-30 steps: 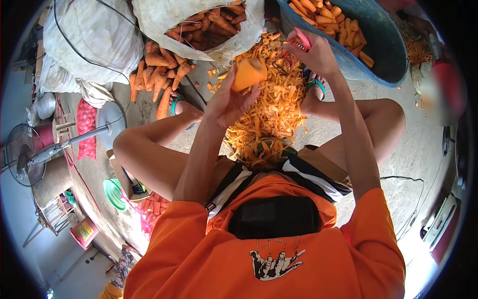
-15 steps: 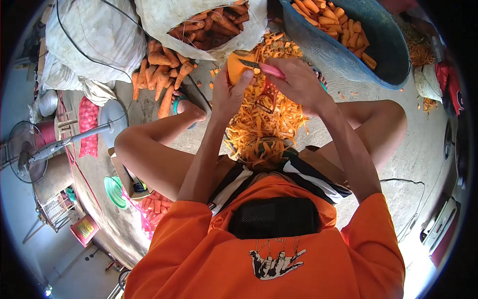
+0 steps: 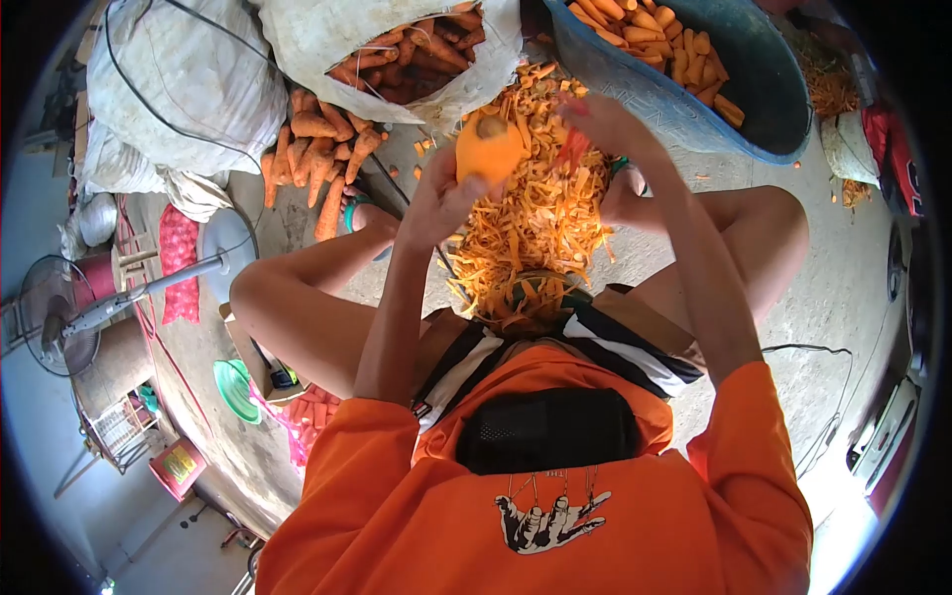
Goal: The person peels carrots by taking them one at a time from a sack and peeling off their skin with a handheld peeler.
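My left hand (image 3: 441, 203) is closed around a thick, smooth orange vegetable (image 3: 488, 159) with a round brownish end facing up. Its exact kind is hard to tell. My right hand (image 3: 610, 129) is a little to the right, apart from the vegetable, gripping a red peeler (image 3: 572, 144) that is smeared by motion. The pink-handled knife does not show clearly now. Below both hands lies a long heap of orange peelings (image 3: 540, 233), spread between my feet and up to my lap.
Unpeeled carrots (image 3: 315, 149) lie on the floor beside an open white sack (image 3: 297, 50) filled with more. At the upper right, a blue tub (image 3: 615, 89) holds peeled carrots (image 3: 684, 45). A standing fan (image 3: 59, 312) is on the left. A black cord (image 3: 416, 203) runs near my left foot.
The knife blade is off the vegetable, and my right hand has moved up and right with the red peeler swinging. The vegetable has turned so its round end faces up.
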`<action>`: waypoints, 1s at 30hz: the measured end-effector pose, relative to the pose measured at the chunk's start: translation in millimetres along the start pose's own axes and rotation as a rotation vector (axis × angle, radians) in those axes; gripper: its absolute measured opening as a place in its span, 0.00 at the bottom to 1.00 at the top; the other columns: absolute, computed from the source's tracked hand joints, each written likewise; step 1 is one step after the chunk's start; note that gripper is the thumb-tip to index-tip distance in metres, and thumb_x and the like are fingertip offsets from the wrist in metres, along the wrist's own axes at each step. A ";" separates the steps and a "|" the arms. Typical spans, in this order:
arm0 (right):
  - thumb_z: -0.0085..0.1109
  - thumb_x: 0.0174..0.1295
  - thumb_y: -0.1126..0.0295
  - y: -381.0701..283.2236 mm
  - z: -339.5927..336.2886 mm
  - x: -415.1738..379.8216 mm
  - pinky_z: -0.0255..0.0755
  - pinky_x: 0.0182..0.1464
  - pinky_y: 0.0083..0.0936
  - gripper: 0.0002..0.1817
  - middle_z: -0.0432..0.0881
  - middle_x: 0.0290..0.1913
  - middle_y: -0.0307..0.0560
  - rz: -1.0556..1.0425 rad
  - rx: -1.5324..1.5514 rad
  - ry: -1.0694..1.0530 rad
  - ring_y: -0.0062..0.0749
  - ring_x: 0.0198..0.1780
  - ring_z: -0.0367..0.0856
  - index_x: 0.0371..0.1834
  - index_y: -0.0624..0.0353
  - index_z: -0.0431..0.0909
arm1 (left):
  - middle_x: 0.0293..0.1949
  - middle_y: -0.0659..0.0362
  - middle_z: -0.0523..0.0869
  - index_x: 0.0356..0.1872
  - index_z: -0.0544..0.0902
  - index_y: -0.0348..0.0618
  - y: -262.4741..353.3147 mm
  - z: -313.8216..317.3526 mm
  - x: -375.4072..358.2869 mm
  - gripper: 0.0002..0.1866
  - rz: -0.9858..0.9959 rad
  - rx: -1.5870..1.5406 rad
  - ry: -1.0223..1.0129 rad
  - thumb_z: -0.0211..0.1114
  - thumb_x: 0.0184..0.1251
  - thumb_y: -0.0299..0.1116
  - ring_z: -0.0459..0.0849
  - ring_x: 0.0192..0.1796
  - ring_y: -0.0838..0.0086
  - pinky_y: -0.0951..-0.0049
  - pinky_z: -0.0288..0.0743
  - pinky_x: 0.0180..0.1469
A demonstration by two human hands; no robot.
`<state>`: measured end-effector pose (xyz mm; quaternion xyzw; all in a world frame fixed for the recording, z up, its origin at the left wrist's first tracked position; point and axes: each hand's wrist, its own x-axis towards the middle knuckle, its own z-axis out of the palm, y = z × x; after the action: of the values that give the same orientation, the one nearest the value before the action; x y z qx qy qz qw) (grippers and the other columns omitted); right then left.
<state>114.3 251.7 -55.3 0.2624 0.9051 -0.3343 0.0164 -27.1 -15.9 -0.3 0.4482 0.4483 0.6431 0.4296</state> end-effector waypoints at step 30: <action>0.61 0.72 0.49 -45.5 -71.8 -34.5 0.79 0.46 0.41 0.22 0.86 0.31 0.57 -0.072 -0.051 0.371 0.49 0.39 0.88 0.44 0.61 0.87 | 0.33 0.64 0.81 0.53 0.82 0.38 11.0 -15.7 -6.2 0.30 -0.555 0.271 0.244 0.65 0.74 0.60 0.75 0.36 0.80 0.77 0.68 0.42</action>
<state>132.4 250.6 34.7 0.2866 0.9095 -0.2573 -0.1561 -42.4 -27.3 6.0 0.2820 0.6829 0.4850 0.4679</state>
